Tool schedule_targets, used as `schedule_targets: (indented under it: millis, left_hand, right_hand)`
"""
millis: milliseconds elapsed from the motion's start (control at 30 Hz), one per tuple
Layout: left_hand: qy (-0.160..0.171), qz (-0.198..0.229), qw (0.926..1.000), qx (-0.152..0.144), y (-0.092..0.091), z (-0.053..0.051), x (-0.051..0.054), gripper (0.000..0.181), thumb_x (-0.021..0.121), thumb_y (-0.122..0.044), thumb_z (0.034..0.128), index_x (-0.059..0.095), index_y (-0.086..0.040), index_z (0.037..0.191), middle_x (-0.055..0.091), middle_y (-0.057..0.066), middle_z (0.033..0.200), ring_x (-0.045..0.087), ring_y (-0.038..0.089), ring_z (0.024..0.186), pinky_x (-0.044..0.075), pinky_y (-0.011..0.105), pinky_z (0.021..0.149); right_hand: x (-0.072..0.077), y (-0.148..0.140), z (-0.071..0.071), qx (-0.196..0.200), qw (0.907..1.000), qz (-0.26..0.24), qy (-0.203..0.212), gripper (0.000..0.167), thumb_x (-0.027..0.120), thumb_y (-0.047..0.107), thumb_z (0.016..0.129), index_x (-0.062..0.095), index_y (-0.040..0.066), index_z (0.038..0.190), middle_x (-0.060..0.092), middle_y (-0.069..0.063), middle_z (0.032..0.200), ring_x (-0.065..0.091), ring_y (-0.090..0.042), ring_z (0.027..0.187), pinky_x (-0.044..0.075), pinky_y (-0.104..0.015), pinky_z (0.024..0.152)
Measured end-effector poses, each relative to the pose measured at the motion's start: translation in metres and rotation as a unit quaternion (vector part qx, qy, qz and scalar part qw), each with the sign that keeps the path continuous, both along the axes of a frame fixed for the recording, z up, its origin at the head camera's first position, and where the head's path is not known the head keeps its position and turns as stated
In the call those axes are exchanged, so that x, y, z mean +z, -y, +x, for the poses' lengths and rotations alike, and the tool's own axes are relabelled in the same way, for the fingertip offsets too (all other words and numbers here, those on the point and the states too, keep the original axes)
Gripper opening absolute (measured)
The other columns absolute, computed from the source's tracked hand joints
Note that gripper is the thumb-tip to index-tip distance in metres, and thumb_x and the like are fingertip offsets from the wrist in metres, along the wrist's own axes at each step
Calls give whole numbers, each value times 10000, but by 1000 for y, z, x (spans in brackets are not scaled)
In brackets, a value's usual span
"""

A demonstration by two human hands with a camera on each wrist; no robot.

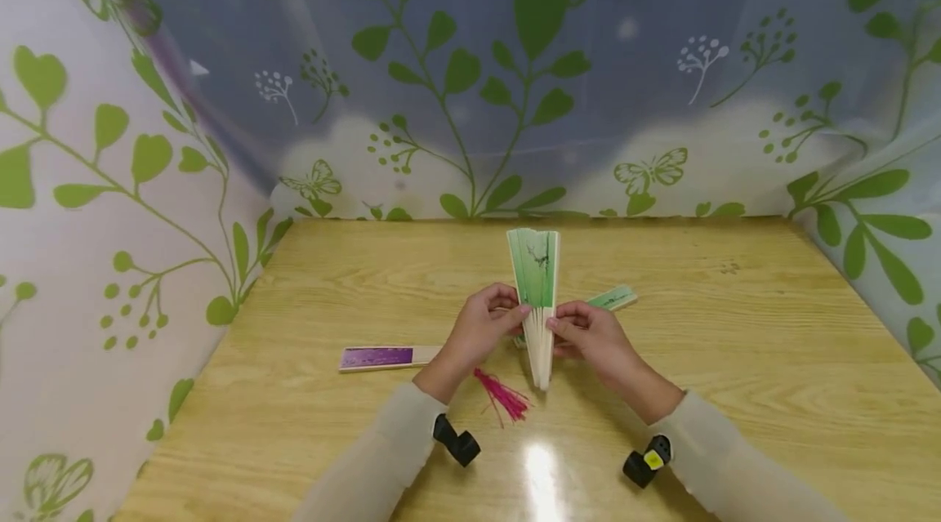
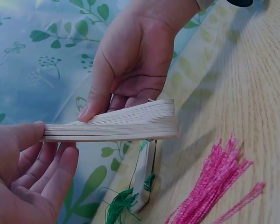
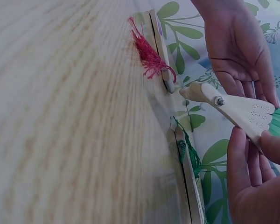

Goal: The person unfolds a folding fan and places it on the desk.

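Both hands hold a partly spread green folding fan (image 1: 535, 269) by its sides, pivot end down toward the table. The left hand (image 1: 485, 326) pinches its left edge between thumb and fingers. On the opposite edge, the right hand (image 1: 595, 336) does the same. Pale wooden ribs (image 2: 116, 123) are stacked closely in the left wrist view, and the metal pivot (image 3: 219, 101) shows in the right wrist view. A folded purple fan (image 1: 378, 356) lies left, partly behind the left hand, with a pink tassel (image 1: 503, 397). Another folded green fan (image 1: 616, 297) lies behind the right hand.
A green tassel (image 2: 121, 205) hangs from the folded green fan. The wooden table (image 1: 735, 301) ends at a leaf-patterned cloth (image 1: 470, 138) at the back and sides. Each wrist wears a small black camera (image 1: 459, 442).
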State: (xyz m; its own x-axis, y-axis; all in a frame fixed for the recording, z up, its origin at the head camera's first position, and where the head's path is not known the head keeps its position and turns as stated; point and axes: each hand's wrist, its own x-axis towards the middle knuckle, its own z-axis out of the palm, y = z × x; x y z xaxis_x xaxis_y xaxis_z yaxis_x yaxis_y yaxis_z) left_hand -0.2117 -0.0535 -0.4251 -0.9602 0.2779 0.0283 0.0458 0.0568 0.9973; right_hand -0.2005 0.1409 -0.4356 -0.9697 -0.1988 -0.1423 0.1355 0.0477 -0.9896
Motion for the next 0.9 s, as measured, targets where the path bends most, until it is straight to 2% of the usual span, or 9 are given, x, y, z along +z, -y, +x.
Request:
schedule_targets:
  millis: [300, 500, 700, 833, 900]
  left_hand:
    - [98, 447, 9986, 260, -2, -5, -2, 197, 620, -48, 951, 550, 69, 1095, 600, 56, 905, 632, 89, 782, 593, 375, 795]
    - [-2, 491, 9981, 384, -3, -4, -3, 203, 625, -39, 946, 560, 78, 1099, 614, 86, 906, 638, 90, 765, 593, 400, 791]
    - [-24, 609, 9967, 533, -2, -3, -6, 233, 621, -75, 956, 560, 80, 1119, 630, 102, 926, 637, 97, 748, 552, 526, 855]
    - [-56, 700, 9961, 537, -4, -4, -9, 230, 622, -88, 958, 557, 76, 1107, 627, 62, 890, 627, 95, 712, 549, 539, 849]
    - [-67, 737, 9958, 532, -4, -4, -9, 224, 618, -87, 959, 553, 74, 1100, 620, 41, 871, 624, 96, 702, 567, 506, 828]
  right_hand:
    - [2, -2, -4, -174, 9998, -120, 65, 238, 608, 94, 968, 535, -69, 1126, 613, -7, 868, 619, -85, 763, 593, -261, 705]
    - [2, -4, -2, -372, 9989, -273, 119, 257, 590, 94, 978, 518, -85, 1149, 612, 7, 852, 618, -77, 765, 591, -246, 698]
    - [-1, -7, -4, -493, 9977, -394, 232, 224, 595, 100, 977, 531, -54, 1126, 625, 13, 842, 624, -86, 761, 587, -233, 695]
    - [-3, -9, -5, -524, 9975, -420, 236, 233, 593, 106, 979, 530, -52, 1138, 633, 12, 851, 626, -89, 760, 585, -229, 696]
    - [-3, -10, -5, -547, 9972, -442, 233, 233, 591, 105, 980, 528, -53, 1140, 636, 13, 853, 626, -88, 761, 582, -222, 691]
